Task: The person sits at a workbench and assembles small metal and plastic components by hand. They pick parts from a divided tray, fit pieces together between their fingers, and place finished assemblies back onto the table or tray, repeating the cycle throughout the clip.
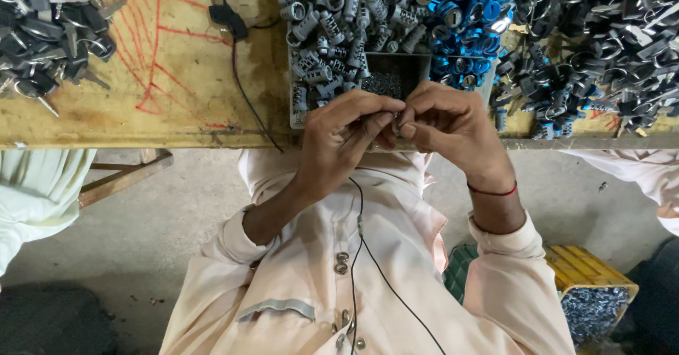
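My left hand (346, 139) and my right hand (453, 125) meet at the near edge of the wooden workbench (163, 79), fingertips pinched together on a small grey metal lock cylinder (397, 123). Most of the cylinder is hidden by my fingers. Just beyond my hands lies a shallow grey tray (293, 111) heaped with grey lock cylinders (332, 22), and beside them a pile of blue-capped cylinders (467, 22). A red thread circles my right wrist.
Piles of black-headed keys on rings lie at the bench's far left (49, 30) and right (601, 44). A black cable (244, 86) runs across the bench. A yellow crate (590, 291) of small metal parts stands on the floor. Other people's pale sleeves show at both sides.
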Demonstrator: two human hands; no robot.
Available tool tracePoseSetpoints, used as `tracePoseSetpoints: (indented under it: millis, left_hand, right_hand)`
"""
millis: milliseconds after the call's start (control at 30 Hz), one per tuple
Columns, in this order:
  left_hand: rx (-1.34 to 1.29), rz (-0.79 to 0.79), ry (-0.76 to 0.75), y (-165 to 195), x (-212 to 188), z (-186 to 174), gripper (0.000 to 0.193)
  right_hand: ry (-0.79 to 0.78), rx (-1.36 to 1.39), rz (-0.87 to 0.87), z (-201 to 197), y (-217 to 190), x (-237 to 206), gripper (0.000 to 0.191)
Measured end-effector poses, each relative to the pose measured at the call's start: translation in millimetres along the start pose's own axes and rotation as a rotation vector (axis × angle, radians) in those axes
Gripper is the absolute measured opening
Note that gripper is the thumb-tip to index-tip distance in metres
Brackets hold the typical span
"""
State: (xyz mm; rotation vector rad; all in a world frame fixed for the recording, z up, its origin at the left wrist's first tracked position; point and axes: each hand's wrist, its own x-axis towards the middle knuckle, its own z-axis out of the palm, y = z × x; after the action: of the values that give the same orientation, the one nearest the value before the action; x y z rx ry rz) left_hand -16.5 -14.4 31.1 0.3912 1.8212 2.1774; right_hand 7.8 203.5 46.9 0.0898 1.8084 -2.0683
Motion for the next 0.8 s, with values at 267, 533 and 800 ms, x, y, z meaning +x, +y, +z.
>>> tracePoseSetpoints:
  millis: [267,533,800]
  left_hand:
    - [-0.035,-0.087,-0.054,-2.5,1.8,-6.9,0.011]
    - [-0.213,-0.166,-0.097,-7.1,-3.5,-3.7,0.011]
    - [-0.074,-0.015,-0.197,1.2,-1.2,-12.3,0.013]
  right_hand:
    - [-0.035,-0.045,0.044,0.6,-9.2,-3.5,0.006]
    - [-0.034,0.001,0.063,3.1,-8.5,-6.3,0.005]
    - [-0.056,-0.323,-0.019,3.1,-19.0,-8.3,0.009]
